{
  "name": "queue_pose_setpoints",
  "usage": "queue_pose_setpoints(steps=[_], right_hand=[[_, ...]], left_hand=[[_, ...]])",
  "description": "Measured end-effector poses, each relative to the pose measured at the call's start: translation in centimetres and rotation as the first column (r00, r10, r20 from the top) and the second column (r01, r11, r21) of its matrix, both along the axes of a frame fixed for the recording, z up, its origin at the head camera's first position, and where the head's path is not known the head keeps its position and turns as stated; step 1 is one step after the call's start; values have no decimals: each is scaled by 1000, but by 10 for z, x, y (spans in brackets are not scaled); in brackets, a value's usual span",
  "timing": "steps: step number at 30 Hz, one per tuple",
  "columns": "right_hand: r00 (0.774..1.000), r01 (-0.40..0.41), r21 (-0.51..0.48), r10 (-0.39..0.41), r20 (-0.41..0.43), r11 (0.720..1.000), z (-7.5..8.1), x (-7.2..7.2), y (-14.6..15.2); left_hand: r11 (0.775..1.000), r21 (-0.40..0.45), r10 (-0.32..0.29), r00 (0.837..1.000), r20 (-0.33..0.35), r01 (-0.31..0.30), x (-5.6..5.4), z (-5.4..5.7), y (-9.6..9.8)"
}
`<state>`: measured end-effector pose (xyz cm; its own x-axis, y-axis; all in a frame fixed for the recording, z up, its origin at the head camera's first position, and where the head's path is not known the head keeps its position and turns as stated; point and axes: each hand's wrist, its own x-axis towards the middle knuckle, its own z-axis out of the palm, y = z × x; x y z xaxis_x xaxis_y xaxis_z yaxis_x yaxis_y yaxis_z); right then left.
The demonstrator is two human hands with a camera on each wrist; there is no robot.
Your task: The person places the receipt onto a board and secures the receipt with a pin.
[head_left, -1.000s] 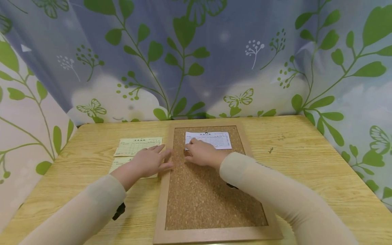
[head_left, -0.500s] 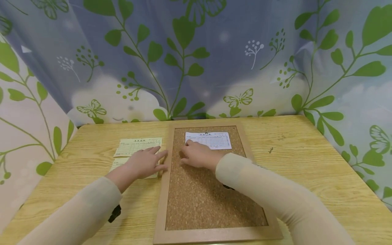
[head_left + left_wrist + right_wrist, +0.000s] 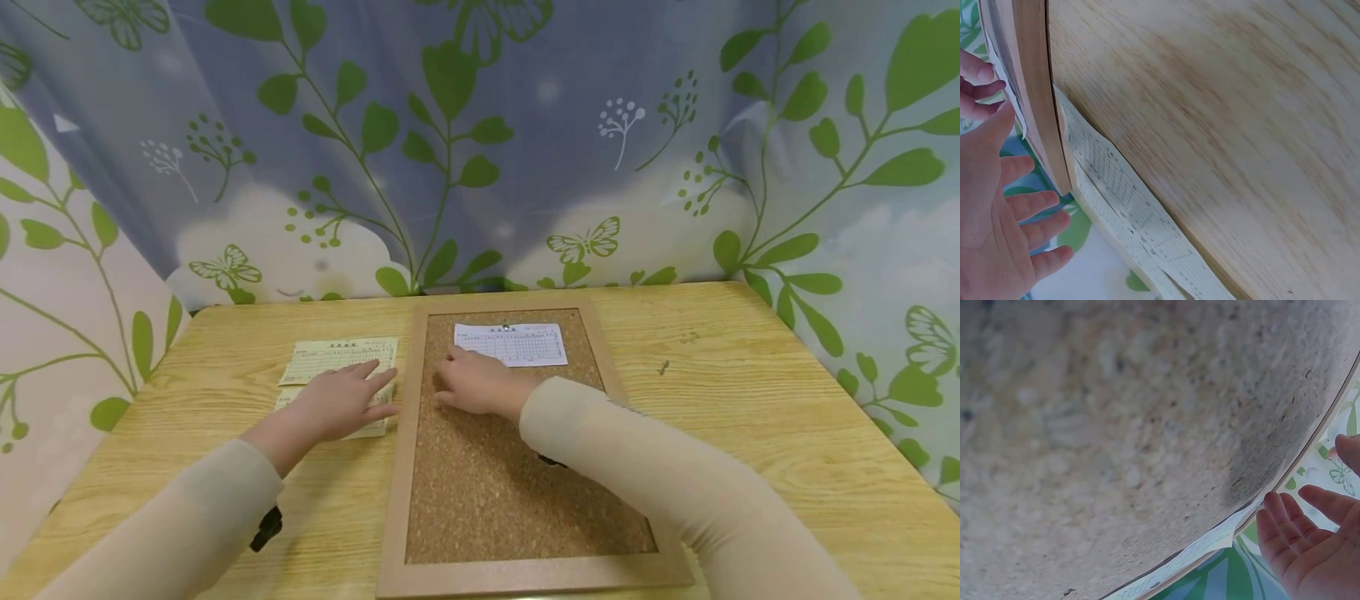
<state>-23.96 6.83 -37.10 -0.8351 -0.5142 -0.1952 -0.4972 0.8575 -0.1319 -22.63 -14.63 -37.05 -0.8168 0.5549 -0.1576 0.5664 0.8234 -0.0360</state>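
Note:
A white printed form (image 3: 517, 343) lies on the upper part of a wood-framed cork board (image 3: 517, 492), with a small pin (image 3: 506, 327) at its top edge. Over the cork, by the form's lower left corner, is my right hand (image 3: 480, 382), its fingers loosely bent and nothing seen in them. My left hand (image 3: 333, 404) hovers above the yellow printed forms (image 3: 341, 354) left of the board, fingers spread and straight. In the left wrist view the left palm (image 3: 991, 219) shows bare. The right wrist view has the right fingers (image 3: 1272, 534) near the white form's edge.
The yellow forms lie one below the other on a wood-grain table (image 3: 720, 400). The board's wooden frame (image 3: 525, 575) stands slightly raised from it. A leaf-patterned curtain (image 3: 585, 150) hangs behind the table and at both sides.
My left hand has moved left, off the board's frame to over the yellow forms. The right hand has slid slightly left and down, uncovering more of the white form.

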Motion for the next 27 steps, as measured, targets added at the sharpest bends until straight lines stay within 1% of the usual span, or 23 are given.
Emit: queue_pose_setpoints(steps=[10, 20, 27], right_hand=[[1000, -16, -17, 16, -9, 1000, 3, 3, -7], [999, -36, 5, 36, -26, 999, 2, 5, -19], [998, -50, 2, 51, -21, 999, 2, 7, -26]], left_hand=[[1000, 4, 17, 1000, 9, -17, 2, 3, -13], [999, 15, 41, 999, 11, -42, 3, 0, -27], [999, 7, 46, 999, -15, -45, 4, -1, -35]])
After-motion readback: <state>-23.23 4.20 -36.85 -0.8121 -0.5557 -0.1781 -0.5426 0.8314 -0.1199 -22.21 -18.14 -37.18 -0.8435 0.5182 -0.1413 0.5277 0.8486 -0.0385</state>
